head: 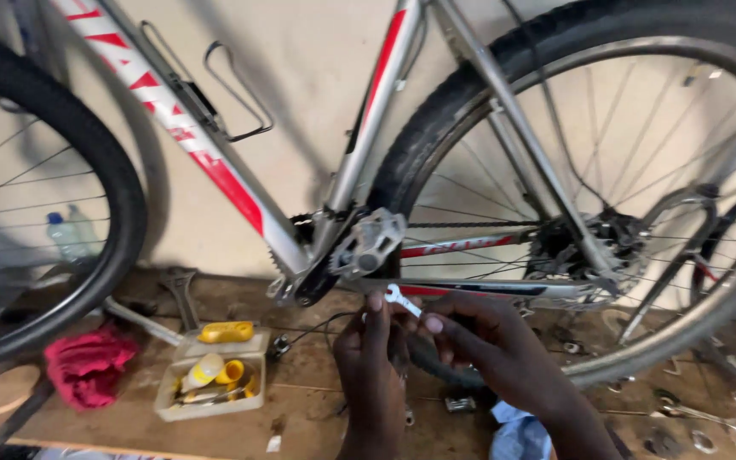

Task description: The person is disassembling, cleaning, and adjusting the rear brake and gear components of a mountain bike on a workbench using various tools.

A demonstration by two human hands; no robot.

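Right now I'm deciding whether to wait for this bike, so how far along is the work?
Done: the bicycle stands with both wheels, chain and pedal fitted. In hand: the right hand holds a small spanner just below the crank, the left hand beside it. Left: loose small parts and tools lie along the wooden bench, so it looks unfinished.

At lower centre, the left hand (374, 358) and right hand (487, 345) meet around a small silver wrench (402, 300), just below the bicycle's pedal (370, 245). At lower left, an open plastic box (210, 383) and a red rag (89, 364) lie on the wooden table (317, 400).
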